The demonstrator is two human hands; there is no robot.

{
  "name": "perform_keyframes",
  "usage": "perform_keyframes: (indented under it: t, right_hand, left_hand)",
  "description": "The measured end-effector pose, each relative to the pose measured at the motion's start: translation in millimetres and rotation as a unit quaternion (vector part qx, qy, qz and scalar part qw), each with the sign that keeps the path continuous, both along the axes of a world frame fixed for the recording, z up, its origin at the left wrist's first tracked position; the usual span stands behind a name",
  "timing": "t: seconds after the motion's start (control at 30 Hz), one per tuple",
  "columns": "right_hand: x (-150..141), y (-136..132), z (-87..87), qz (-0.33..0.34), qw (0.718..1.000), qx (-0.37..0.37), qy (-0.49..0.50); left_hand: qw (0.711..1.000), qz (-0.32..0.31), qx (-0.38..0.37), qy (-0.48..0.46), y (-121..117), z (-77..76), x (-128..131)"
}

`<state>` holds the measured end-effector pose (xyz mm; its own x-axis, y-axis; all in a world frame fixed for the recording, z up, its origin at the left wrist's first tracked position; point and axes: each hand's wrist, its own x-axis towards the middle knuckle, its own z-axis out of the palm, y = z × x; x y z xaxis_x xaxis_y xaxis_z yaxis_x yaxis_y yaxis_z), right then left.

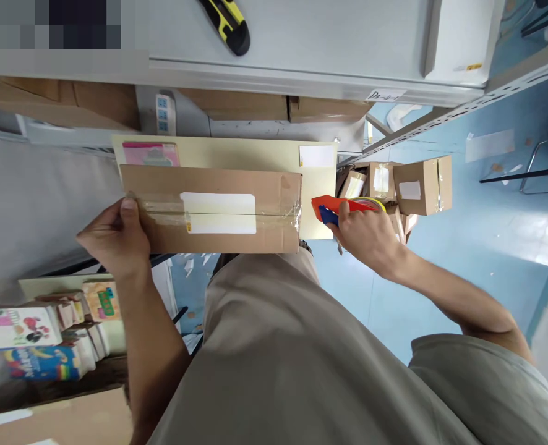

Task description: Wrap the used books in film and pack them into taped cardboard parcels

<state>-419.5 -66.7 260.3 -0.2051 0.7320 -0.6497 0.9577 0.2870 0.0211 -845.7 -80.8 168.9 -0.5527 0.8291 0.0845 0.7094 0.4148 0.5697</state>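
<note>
A long brown cardboard box [218, 242] lies in front of me, with clear tape along its middle seam and a white label [218, 222] stuck across it. My left hand [123, 235] pinches the box's left end, thumb on top. To the right of the box, my right hand [369, 238] is wrapped round a red and blue tape dispenser [332, 205] with a yellow-edged roll. The dispenser is apart from the box. Under the box is a pale yellow board [237, 148], on which a pink packet [151, 154] and a white label [317, 156] also lie.
A yellow and black box cutter [230, 28] lies on the grey shelf [325, 37] ahead, near a white box [462, 40]. Several taped cartons [422, 185] stand on the floor at right. Colourful small boxes [23, 327] are stacked at lower left.
</note>
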Motion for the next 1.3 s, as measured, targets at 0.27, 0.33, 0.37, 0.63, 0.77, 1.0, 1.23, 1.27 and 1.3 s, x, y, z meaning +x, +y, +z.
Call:
perform_keyframes:
  t: [0.27,0.33,0.37,0.63,0.77,1.0,1.23,1.27,1.3]
  right_hand:
    - [32.7,-1.3,-6.3,-0.047,0.993,0.099,0.030]
    - [37.0,6.7,6.4,-0.066,0.984,0.157,0.054]
    - [36.6,13.1,13.2,-0.074,0.978,0.183,0.066]
    - [-11.0,102.5,43.4,-0.075,0.938,0.303,0.153]
    - [-34.6,150.3,31.8,-0.017,0.928,0.335,0.160]
    - [-44.6,204.2,-20.1,-0.015,0.926,0.352,0.138]
    - [-39.3,156.7,-38.5,-0.138,0.873,0.406,0.232]
    - [-41.5,133.7,-39.6,-0.159,0.867,0.399,0.254]
    - [-44.8,107.4,-40.9,-0.178,0.864,0.384,0.274]
  left_hand:
    - [1.000,0.015,0.019,-0.007,17.0,15.4,6.5]
    - [0.995,-0.047,0.086,-0.011,30.0,34.6,34.6]
    - [0.987,-0.093,0.128,-0.027,36.7,45.9,53.6]
    - [0.867,-0.433,0.233,-0.079,97.1,99.0,209.0]
    - [0.863,-0.447,0.215,-0.093,134.2,93.3,236.5]
    - [0.858,-0.472,0.168,-0.112,125.2,90.8,239.2]
    - [0.901,-0.400,0.147,-0.083,78.7,78.4,176.7]
    - [0.915,-0.373,0.139,-0.070,69.7,73.3,157.7]
    - [0.930,-0.340,0.129,-0.053,59.7,67.3,136.6]
